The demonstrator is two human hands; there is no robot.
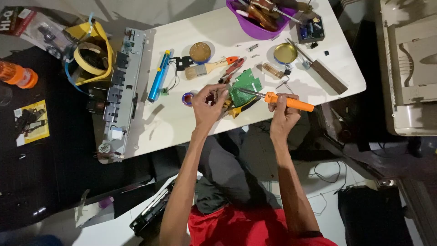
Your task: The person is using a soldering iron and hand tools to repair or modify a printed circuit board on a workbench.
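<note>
Right hand (283,109) is closed around the orange handle of a soldering iron (289,102), tip laid on the green circuit board (246,86) near the front edge of the desk (182,123). Left hand (207,105) has fingers curled, pinching something small and thin next to the board; can't tell if it's solder wire, too small to make out. Board sits partly on yellow-handled pliers (240,108). Looks mid-job: iron on the board, working one spot; no way to read which joints are finished or how many remain. Small purple-rimmed reel (188,98) just left of the left hand. Further back: paintbrush (205,69) with an orange-tipped handle, red-handled cutters (233,69), a few loose screws. Containers: round tin (200,52) mid-desk holds brownish paste, probably flux; second round tin (285,53) with a blue rim toward the right, yellowish inside, contents unclear; purple bowl (257,18) at the back edge is stuffed with screwdrivers and other hand tools. Small clear vial (273,70) lies by the second tin. Blue desoldering pump (159,76) lies toward the left, beside a long grey metal chassis (122,91) hanging over the left edge. Dark wooden-handled blade (321,68) near the right edge.
</note>
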